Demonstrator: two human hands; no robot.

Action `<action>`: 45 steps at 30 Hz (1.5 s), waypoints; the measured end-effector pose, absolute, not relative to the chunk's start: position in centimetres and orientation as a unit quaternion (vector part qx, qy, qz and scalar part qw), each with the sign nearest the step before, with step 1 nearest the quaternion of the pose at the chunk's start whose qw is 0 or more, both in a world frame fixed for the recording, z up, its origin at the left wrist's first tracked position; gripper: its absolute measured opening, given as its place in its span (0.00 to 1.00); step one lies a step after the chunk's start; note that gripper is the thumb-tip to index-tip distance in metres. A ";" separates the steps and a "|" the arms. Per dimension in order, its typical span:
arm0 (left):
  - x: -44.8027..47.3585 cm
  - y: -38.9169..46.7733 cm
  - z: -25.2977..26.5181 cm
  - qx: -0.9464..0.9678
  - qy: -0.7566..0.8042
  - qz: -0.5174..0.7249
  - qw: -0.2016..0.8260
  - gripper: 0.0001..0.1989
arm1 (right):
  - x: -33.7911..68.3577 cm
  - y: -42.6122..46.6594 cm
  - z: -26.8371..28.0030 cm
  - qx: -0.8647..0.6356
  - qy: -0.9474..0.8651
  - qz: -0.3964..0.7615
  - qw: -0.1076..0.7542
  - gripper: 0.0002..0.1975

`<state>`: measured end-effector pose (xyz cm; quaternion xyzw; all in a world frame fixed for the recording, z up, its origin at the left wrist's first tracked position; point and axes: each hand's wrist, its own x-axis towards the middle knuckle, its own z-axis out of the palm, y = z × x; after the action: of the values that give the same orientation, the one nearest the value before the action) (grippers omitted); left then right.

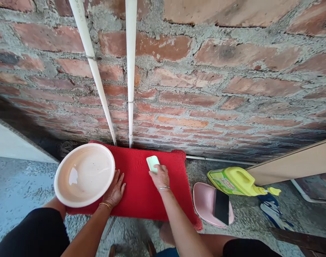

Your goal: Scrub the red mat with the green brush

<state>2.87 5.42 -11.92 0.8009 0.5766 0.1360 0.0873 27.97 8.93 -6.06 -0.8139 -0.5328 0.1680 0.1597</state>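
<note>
A red cloth (140,192) lies spread over a low, flat surface in front of me, its edges hanging down. My right hand (160,175) grips a pale green, rounded rectangular block (152,162) against the cloth's right half; whether it is a brush or a bar of soap I cannot tell. Flat on the cloth rests my left hand (115,190), fingers stretched out, beside the rim of a pale pink basin (97,191). The basin stands on the cloth's left end and holds some clear liquid.
On the concrete floor at right are a pink plastic container (201,200) with a dark phone-like slab (221,207) on it, a yellow detergent jug (239,180) lying down, and a blue-white shoe (272,210). White pipes (131,71) run down the brick wall (205,78).
</note>
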 end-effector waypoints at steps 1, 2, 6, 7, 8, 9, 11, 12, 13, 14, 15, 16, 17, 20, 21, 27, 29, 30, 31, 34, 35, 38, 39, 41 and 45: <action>2.9 5.4 -11.9 0.800 0.578 0.136 0.088 0.23 | 29.9 8.3 -6.2 -0.830 -0.508 0.157 0.166 0.14; 2.9 5.4 -12.0 0.800 0.578 0.136 0.088 0.23 | 31.8 7.6 -6.2 -0.846 -0.483 0.147 0.171 0.15; 3.0 5.3 -12.2 0.799 0.580 0.136 0.084 0.23 | 38.1 5.1 -5.8 -0.903 -0.380 0.112 0.168 0.16; 3.0 5.3 -12.3 0.799 0.580 0.138 0.082 0.23 | 38.8 4.8 -5.7 -0.911 -0.362 0.106 0.164 0.17; 3.0 5.3 -12.3 0.799 0.579 0.139 0.081 0.23 | 39.1 4.6 -5.5 -0.915 -0.352 0.103 0.164 0.18; 3.0 5.3 -12.4 0.799 0.579 0.141 0.079 0.23 | 38.9 4.7 -5.4 -0.915 -0.351 0.106 0.170 0.18; 3.0 5.3 -12.5 0.799 0.579 0.144 0.075 0.23 | 37.2 5.5 -5.3 -0.897 -0.377 0.124 0.194 0.19; 3.0 5.3 -12.5 0.799 0.580 0.144 0.073 0.23 | 35.7 6.1 -5.4 -0.882 -0.400 0.138 0.208 0.19; 3.1 5.3 -12.6 0.798 0.580 0.144 0.072 0.23 | 34.0 7.0 -5.5 -0.863 -0.427 0.154 0.221 0.19; 3.1 5.3 -12.6 0.798 0.580 0.145 0.071 0.23 | 32.0 7.9 -5.6 -0.843 -0.456 0.171 0.230 0.18; 3.1 5.3 -12.7 0.798 0.580 0.145 0.071 0.24 | 30.0 8.9 -5.7 -0.820 -0.488 0.185 0.235 0.18; 3.1 5.3 -12.7 0.798 0.580 0.145 0.071 0.24 | 27.9 10.0 -5.7 -0.798 -0.518 0.197 0.237 0.17; 3.1 5.3 -12.8 0.798 0.580 0.146 0.072 0.24 | 25.8 11.0 -5.8 -0.777 -0.546 0.206 0.235 0.16; 3.0 5.3 -12.8 0.798 0.579 0.144 0.079 0.24 | 20.4 13.8 -5.6 -0.728 -0.612 0.224 0.212 0.16; 3.0 5.3 -12.8 0.798 0.581 0.142 0.082 0.25 | 18.9 14.6 -5.4 -0.716 -0.628 0.230 0.200 0.17; 2.9 5.4 -12.4 0.795 0.584 0.134 0.098 0.24 | 16.3 17.3 -5.2 -0.681 -0.677 0.244 0.134 0.19; 2.9 5.3 -12.4 0.796 0.581 0.137 0.101 0.24 | 18.3 17.4 -5.5 -0.694 -0.669 0.231 0.129 0.19; 2.9 5.3 -12.4 0.797 0.580 0.138 0.102 0.24 | 19.8 17.4 -5.6 -0.706 -0.659 0.223 0.130 0.19; 2.9 5.3 -12.4 0.797 0.579 0.138 0.100 0.24 | 21.7 17.2 -5.7 -0.721 -0.645 0.215 0.133 0.19; 2.9 5.2 -12.5 0.798 0.580 0.139 0.091 0.25 | 28.6 16.1 -5.7 -0.774 -0.586 0.195 0.142 0.18; 3.0 5.2 -12.6 0.797 0.580 0.141 0.088 0.25 | 31.1 15.5 -5.6 -0.793 -0.562 0.189 0.141 0.18; 3.1 5.2 -12.7 0.796 0.582 0.146 0.082 0.24 | 37.5 13.6 -4.9 -0.862 -0.467 0.160 0.115 0.20; 3.1 5.2 -12.7 0.795 0.583 0.147 0.081 0.24 | 39.1 13.0 -4.7 -0.883 -0.434 0.143 0.103 0.20; 3.1 5.2 -12.7 0.794 0.584 0.147 0.079 0.24 | 40.8 12.3 -4.3 -0.909 -0.393 0.109 0.091 0.21; 3.1 5.2 -12.7 0.794 0.586 0.140 0.077 0.24 | 38.4 13.2 -3.7 -0.881 -0.438 0.133 0.119 0.21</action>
<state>3.08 5.21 -12.74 0.7944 0.5861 0.1396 0.0773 38.36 13.22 -3.72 -0.8813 -0.4377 0.1326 0.1191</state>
